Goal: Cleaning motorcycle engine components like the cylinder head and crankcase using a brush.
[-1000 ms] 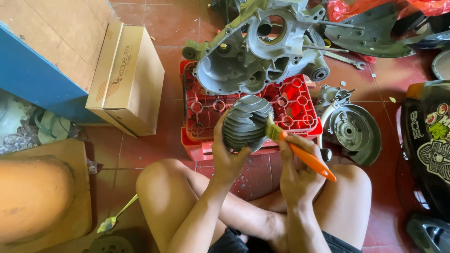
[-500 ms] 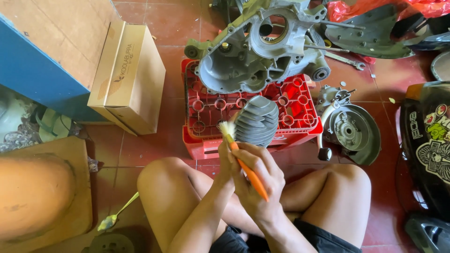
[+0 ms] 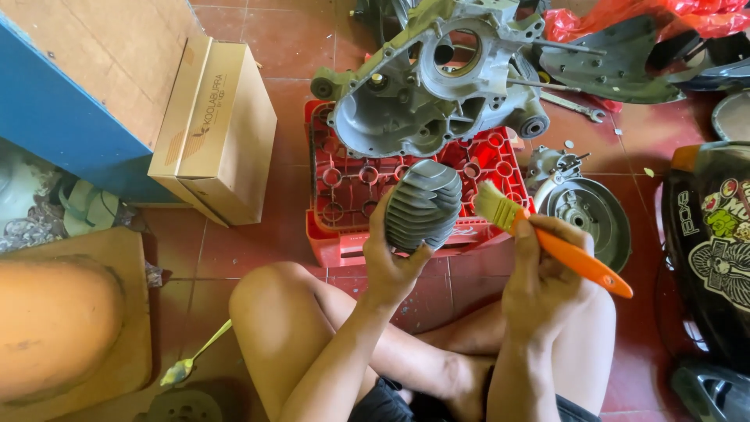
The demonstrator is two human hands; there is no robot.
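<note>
Red-tiled floor (image 3: 273,47), red crate (image 3: 344,234) ahead: our left hand (image 3: 394,262) grips the finned cylinder (image 3: 423,205), axis tilted far-right; our right hand (image 3: 539,270) pinches the orange brush (image 3: 547,238), bristles just right of it.

Sat on a red-tiled floor (image 3: 273,47). Rested atop a red plastic crate (image 3: 344,227): a grey engine crankcase (image 3: 406,117). Stood to the crate's left, against a blue wooden board (image 3: 55,117): a brown cardboard box (image 3: 223,129). Lay near the bare knee: a spoon (image 3: 187,363). Lay right of the crate: a round metal cover (image 3: 590,215), a wrench (image 3: 574,105), a stickered black panel (image 3: 715,242).
</note>
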